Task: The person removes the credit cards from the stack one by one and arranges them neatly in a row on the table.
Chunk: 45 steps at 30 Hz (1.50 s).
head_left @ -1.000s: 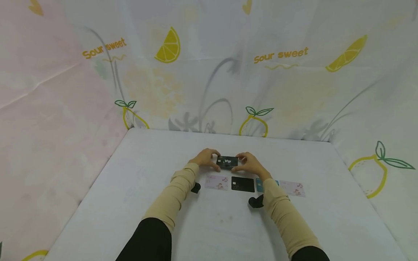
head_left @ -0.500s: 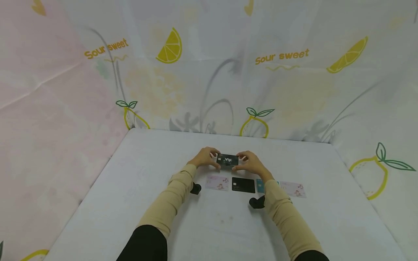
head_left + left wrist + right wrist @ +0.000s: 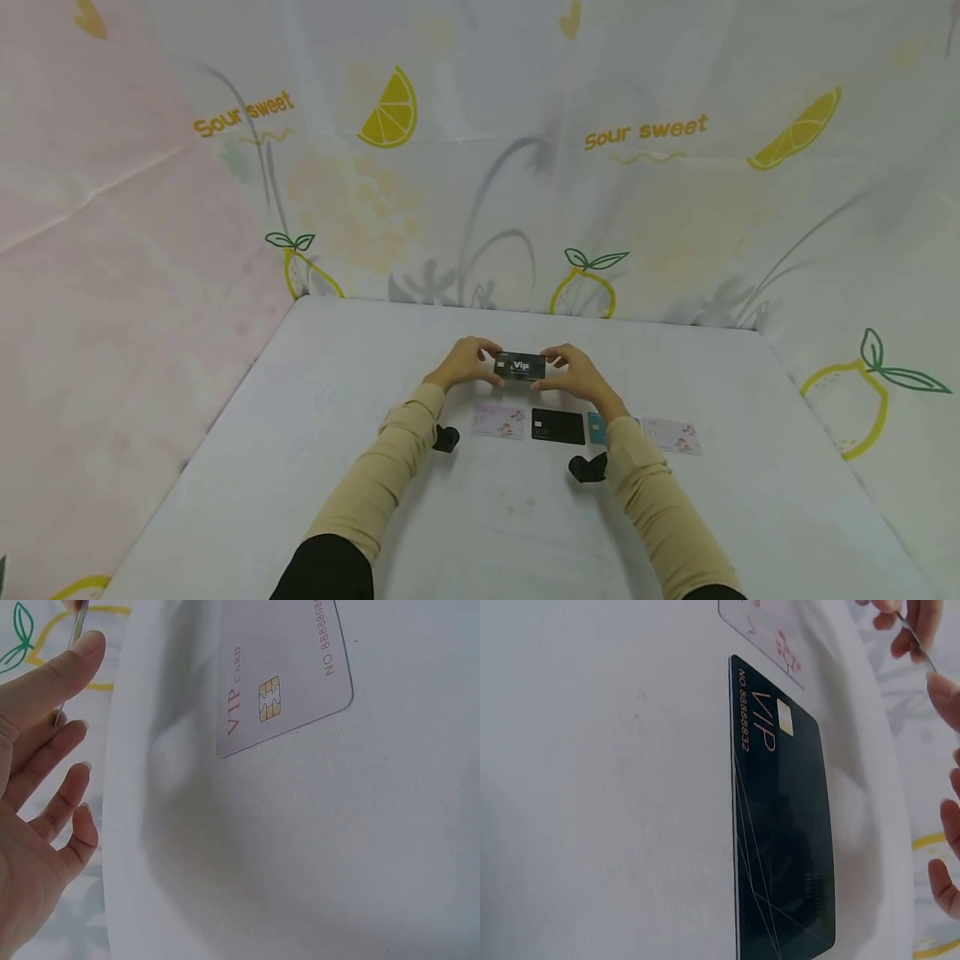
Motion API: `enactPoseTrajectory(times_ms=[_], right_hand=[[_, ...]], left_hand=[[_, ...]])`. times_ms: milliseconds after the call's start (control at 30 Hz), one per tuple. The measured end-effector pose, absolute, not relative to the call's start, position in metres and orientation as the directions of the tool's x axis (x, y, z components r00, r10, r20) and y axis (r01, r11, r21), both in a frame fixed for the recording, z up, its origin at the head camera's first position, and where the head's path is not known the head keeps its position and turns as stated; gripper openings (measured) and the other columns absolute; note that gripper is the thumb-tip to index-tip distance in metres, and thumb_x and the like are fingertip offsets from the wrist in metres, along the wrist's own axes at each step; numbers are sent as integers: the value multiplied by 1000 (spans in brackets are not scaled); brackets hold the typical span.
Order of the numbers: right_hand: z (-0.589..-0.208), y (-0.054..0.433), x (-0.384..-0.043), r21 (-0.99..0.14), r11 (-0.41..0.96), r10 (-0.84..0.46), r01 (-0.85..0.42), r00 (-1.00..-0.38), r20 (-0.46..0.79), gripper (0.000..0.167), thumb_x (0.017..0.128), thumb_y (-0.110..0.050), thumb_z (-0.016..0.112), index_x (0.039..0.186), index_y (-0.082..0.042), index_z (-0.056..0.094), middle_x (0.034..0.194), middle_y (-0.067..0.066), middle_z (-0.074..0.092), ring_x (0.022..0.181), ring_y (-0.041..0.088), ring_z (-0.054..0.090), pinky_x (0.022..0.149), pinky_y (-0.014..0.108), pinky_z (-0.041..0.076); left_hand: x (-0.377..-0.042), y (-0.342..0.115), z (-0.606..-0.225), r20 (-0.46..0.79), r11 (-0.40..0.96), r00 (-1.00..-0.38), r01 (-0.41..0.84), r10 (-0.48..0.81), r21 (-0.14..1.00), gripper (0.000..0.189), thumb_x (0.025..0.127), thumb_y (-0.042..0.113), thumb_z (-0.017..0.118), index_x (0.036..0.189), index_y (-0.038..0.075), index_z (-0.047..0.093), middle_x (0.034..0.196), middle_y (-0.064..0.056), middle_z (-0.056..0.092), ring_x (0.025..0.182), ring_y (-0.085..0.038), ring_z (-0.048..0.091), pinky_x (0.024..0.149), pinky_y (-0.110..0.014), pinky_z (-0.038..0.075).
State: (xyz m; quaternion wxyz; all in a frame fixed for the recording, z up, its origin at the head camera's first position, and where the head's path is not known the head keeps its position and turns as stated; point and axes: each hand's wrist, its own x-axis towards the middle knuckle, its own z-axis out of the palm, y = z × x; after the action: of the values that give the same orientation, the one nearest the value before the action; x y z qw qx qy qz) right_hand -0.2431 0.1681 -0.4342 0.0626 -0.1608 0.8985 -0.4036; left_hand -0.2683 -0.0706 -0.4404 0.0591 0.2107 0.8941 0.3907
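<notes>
A dark card printed "Vip" point(image 3: 521, 367) is held upright above the table, its printed face toward the head camera. My left hand point(image 3: 467, 363) pinches its left end between thumb and fingers. The opposite end is pinched by my right hand point(image 3: 576, 373). In the left wrist view the card shows edge-on beside the left thumb point(image 3: 67, 671). Below the hands lie a pale pink card point(image 3: 498, 422), a black VIP card point(image 3: 557, 426), a blue card point(image 3: 597, 427) partly hidden by the right forearm, and another pale pink card point(image 3: 672, 436).
The white-covered table point(image 3: 495, 533) meets a patterned cloth wall point(image 3: 480, 208) at the back, with more cloth at both sides. A black rounded piece sits at each wrist, one at the left point(image 3: 446, 439) and one at the right point(image 3: 587, 468).
Both hands have shifted slightly up in the head view with the dark card between them, farther from the row of cards. The cards on the table stay where they lie.
</notes>
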Motion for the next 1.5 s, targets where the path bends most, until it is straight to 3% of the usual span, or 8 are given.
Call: enactPoseTrajectory(times_ms=[1000, 1500], right_hand=[[-427, 150, -220, -763, 571, -357, -302, -929, 101, 59, 70, -22, 83, 118, 2, 60, 113, 18, 58, 105, 36, 54, 89, 50, 44], [-428, 134, -213, -765, 528, -379, -367, -909, 175, 57, 67, -19, 85, 114, 4, 62, 106, 18, 60, 101, 38, 55, 87, 50, 45]], left_hand=[[-239, -93, -428, 67, 579, -905, 325, 421, 748, 61, 65, 19, 86, 119, 2, 63, 117, -13, 63, 98, -26, 56, 81, -37, 47], [-227, -112, -425, 96, 565, -905, 339, 415, 753, 60, 65, 19, 86, 118, 1, 63, 114, -13, 64, 95, -25, 57, 79, -36, 46]])
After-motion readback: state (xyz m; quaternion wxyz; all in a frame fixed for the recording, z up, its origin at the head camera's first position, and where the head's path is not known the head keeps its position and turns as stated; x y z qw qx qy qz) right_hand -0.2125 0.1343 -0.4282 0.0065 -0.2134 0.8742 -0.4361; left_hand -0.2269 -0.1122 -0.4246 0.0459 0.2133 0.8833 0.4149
